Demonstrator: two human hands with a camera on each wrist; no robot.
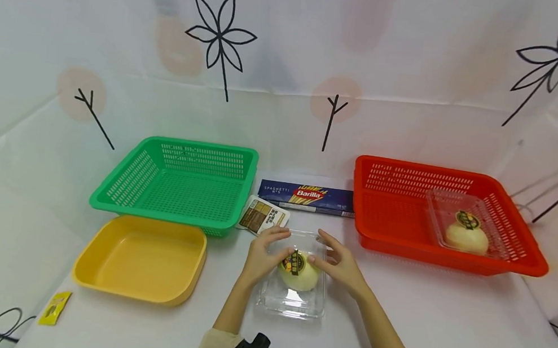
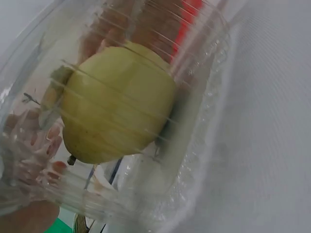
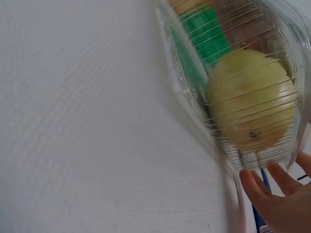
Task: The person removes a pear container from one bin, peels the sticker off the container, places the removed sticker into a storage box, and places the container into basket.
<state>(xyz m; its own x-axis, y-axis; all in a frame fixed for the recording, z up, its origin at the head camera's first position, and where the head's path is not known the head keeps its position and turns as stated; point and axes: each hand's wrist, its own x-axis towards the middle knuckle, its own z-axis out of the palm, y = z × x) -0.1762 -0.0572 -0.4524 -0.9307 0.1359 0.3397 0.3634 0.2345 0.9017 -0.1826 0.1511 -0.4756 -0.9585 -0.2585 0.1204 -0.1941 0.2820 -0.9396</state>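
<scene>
A clear plastic clamshell box [image 1: 290, 305] stands on the white table in front of me, with a pale yellow-green pear [image 2: 119, 104] inside. Near the pear's top shows a round black-and-yellow label [image 1: 294, 262]. From the left side my left hand [image 1: 261, 257] holds the box, fingers at its far corner and thumb over the lid. My right hand [image 1: 345, 269] grips the opposite side the same way. In the right wrist view, right-hand fingers [image 3: 279, 182] touch the box's far end. Whether the lid is fastened I cannot tell.
A green basket [image 1: 127, 183] and a yellow tub [image 1: 136, 289] are on the left. At right, a red basket [image 1: 387, 208] holds another boxed pear [image 1: 467, 239]. Behind my hands lie a blue spaghetti box [image 1: 307, 197] and a flat packet [image 1: 263, 216]. A yellow sachet [image 1: 55, 308] lies front left.
</scene>
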